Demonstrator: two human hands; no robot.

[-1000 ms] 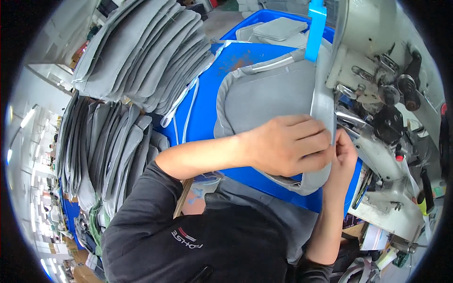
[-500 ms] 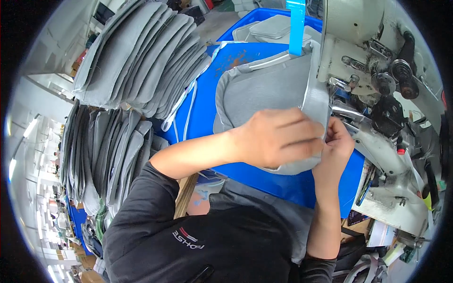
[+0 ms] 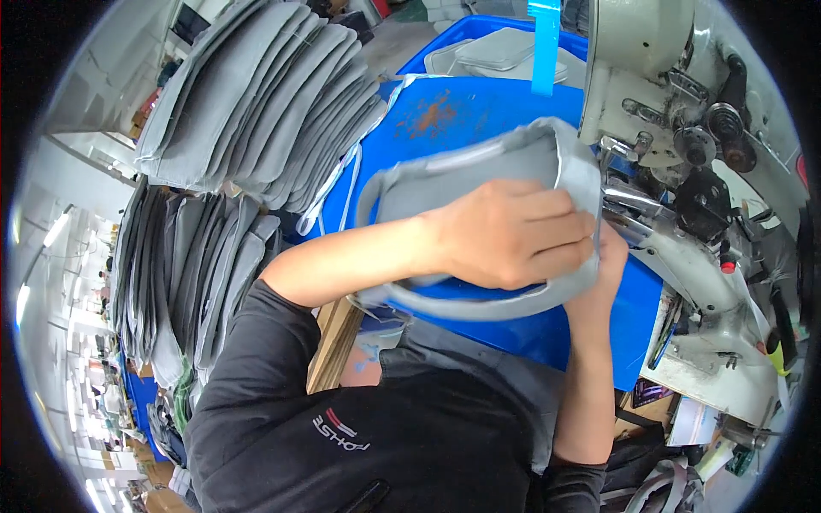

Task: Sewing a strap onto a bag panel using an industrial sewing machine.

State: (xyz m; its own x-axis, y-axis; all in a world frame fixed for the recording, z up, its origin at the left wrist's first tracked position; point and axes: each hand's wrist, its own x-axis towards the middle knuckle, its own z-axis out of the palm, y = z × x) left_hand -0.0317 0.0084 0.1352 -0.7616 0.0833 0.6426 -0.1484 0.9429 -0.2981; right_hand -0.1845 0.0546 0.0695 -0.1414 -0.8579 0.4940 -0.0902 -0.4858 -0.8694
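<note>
A grey fabric case piece [image 3: 580, 184] with a raised side wall is held over the blue table [image 3: 479, 107], beside the sewing machine. Reaching across its inside, my left hand [image 3: 517, 235] has its fingers curled closed on the right-hand wall. On the outer side of that same wall, my right hand [image 3: 607, 261] pinches the fabric near the machine's arm [image 3: 684, 265]. Its fingertips are partly hidden behind the wall. The near rim of the piece sags below my left wrist.
Tall stacks of grey fabric panels [image 3: 248, 94] and more folded grey pieces [image 3: 184, 282] stand at the left. Beyond the table is a blue bin [image 3: 440, 43] with finished-looking grey cases [image 3: 500, 51]. A blue strip [image 3: 545, 51] hangs beside the machine head [image 3: 641, 51].
The fabric piece has come nearer to me and tilted, its far edge uncovering more of the blue table. My left hand has shifted slightly right; my right hand is now more hidden behind the wall.
</note>
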